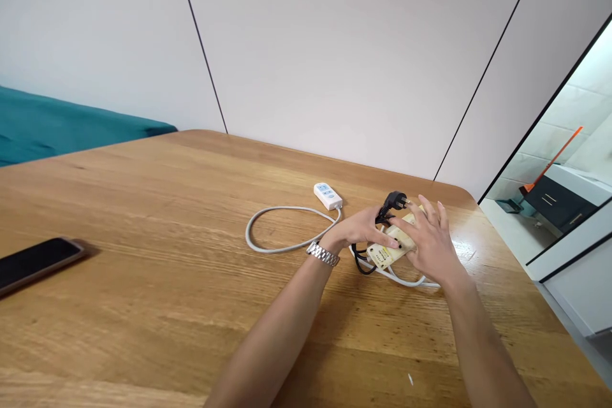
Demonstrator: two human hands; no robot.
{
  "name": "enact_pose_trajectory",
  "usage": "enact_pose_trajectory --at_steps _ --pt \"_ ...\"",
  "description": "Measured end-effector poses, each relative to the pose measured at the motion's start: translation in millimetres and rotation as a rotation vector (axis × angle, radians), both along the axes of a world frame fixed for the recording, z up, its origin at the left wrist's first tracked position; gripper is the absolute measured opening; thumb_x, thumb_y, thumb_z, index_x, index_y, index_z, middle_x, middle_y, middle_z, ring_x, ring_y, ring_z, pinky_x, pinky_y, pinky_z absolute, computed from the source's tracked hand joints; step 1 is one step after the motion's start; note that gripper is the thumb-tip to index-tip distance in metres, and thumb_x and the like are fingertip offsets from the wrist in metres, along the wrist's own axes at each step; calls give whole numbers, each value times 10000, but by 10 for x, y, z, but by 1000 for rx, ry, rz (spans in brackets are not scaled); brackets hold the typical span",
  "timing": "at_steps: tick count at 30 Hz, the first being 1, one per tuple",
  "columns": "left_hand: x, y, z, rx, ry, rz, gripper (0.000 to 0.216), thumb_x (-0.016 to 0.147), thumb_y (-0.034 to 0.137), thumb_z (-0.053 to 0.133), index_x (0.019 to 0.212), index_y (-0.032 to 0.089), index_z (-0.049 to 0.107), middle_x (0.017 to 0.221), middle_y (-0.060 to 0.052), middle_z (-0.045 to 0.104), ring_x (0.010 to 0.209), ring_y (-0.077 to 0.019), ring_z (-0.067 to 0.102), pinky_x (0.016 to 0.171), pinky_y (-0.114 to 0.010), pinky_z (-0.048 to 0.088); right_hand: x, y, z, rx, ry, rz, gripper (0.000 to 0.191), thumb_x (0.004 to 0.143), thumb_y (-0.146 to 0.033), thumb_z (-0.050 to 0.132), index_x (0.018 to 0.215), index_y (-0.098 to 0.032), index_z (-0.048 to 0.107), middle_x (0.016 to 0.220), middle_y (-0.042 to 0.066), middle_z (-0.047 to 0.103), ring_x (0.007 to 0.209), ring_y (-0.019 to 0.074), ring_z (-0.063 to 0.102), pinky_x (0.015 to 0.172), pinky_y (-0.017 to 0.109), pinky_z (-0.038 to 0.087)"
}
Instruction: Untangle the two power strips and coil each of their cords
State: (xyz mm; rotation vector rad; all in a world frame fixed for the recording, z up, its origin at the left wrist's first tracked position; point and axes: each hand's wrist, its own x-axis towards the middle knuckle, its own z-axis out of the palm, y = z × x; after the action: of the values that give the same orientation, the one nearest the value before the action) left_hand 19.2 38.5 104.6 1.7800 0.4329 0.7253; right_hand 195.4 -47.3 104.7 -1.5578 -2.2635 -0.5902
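Note:
A cream, yellowed power strip (pixel 381 256) with printed lettering and small dark holes is tilted between my hands, towards the right of the table. My left hand (pixel 359 227), with a metal watch at the wrist, has its thumb on the strip's face and its other fingers partly hidden behind. My right hand (pixel 433 245) grips the strip's far side, thumb and fingers bent over it. A black plug (pixel 396 200) with metal prongs sticks up between the hands. Its black cord (pixel 364 266) loops beside and below the strip.
A white handset (pixel 327 196) with blue buttons lies behind my left hand, its grey cable (pixel 253 223) looped on the wooden table (pixel 191 255). A phone (pixel 41 261) rests at the left. A white panelled wall (pixel 325 64) borders the table's back.

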Motion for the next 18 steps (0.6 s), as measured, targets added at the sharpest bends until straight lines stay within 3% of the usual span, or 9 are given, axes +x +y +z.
enact_pose_trajectory --at_steps 4,6,8,10,13,15,18 --pt "23 10 -3 -58 -63 124 379 512 210 816 860 163 670 853 -33 679 758 -172 605 643 -239 456 29 74 -35 67 290 -23 712 728 -179 618 1398 -297 405 1542 55 236 1420 331 128 1123 576 85" --pt "30 22 -12 -188 -121 174 380 514 213 816 854 156 656 779 -26 670 640 -136 585 548 -214 423 65 141 -67 78 637 -28 812 734 -267 647 1458 -237 280 1551 100 195 1420 310 154 1124 541 162" --pt "40 28 -23 -336 -201 201 413 529 242 815 890 159 634 696 -2 645 503 -91 517 437 -187 335 92 206 -105 -26 1057 24 854 748 -419 650 1465 -205 237 1522 144 262 1389 293 264 1093 503 274" --pt "58 24 -32 -429 -286 209 411 546 280 809 891 163 617 635 25 609 425 -61 448 379 -175 254 84 250 -147 -275 1397 145 807 758 -587 595 1423 -220 322 1431 142 428 1307 283 413 1020 470 388" --pt "106 8 -45 -434 -332 204 383 551 276 811 855 155 611 642 23 611 453 -68 484 390 -172 298 -16 272 -213 -612 1624 314 690 714 -686 592 1238 -239 546 1198 93 632 1112 265 583 848 399 513" --pt "149 2 -63 -398 -323 232 403 529 237 826 863 148 619 696 3 643 534 -93 549 462 -187 393 -114 274 -257 -674 1703 309 583 655 -601 711 1092 -226 622 1029 62 692 950 238 643 731 347 541" --pt "218 18 -125 -388 -333 289 401 524 237 834 856 133 633 803 -40 681 676 -134 612 612 -237 483 -236 288 -316 -640 1821 198 526 565 -405 829 1000 -193 626 868 31 700 746 186 649 583 284 528"
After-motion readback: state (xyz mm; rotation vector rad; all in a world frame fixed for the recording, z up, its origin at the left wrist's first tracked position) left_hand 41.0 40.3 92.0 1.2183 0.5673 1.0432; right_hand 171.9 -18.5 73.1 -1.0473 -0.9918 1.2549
